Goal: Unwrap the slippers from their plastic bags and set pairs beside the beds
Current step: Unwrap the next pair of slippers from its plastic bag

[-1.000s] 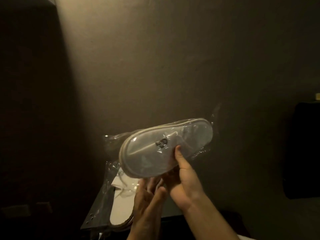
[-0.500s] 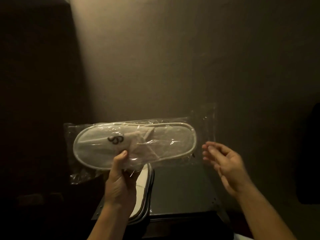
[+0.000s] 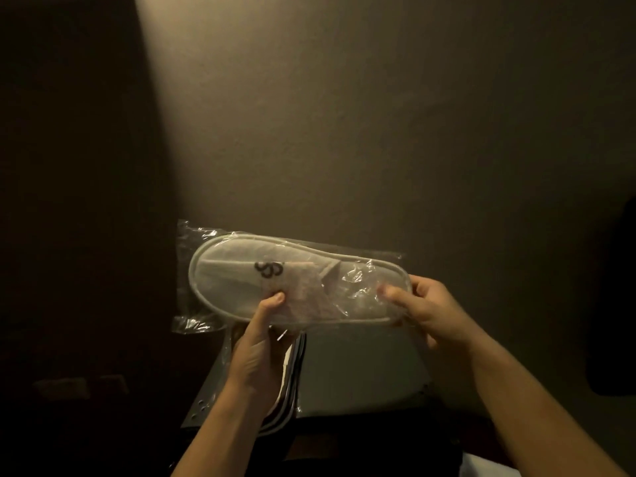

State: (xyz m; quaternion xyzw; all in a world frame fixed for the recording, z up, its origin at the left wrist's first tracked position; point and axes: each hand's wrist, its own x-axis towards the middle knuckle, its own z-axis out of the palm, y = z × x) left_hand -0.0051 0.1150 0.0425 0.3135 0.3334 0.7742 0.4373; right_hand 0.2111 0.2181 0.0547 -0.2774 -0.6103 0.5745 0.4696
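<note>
1. Held up in front of a dim, matte wall [image 3: 378, 132]: a flat white slipper [image 3: 241, 287], long oval in outline with a narrow piped rim and a dark looping logo on the upper, sealed in a clear, crinkly plastic bag [image 3: 196, 235] that catches glints of light.
2. Below the slipper's middle: the left hand [image 3: 261, 352], closed around the lower edge of the wrapped slipper, thumb pressed flat on the film just under the logo, fingers tucked behind.
3. At the slipper's right end: the right hand [image 3: 430, 311], pinched shut on the bag at the heel, thumb on the front of the wrinkled plastic, remaining fingers curled behind.
4. Beyond the slipper's left end: loose, puckered corners of the bag, sticking out top and bottom.
5. Directly under the slipper: a smooth grey tabletop [image 3: 361, 373], squarish, with small round holes near its corners.
6. On that tabletop, beneath the left hand: a stack of more slippers [image 3: 287, 390], only curved white rims and dark edges visible, partly under shiny film.
7. Left of the slipper: deep shadow, nothing legible.
</note>
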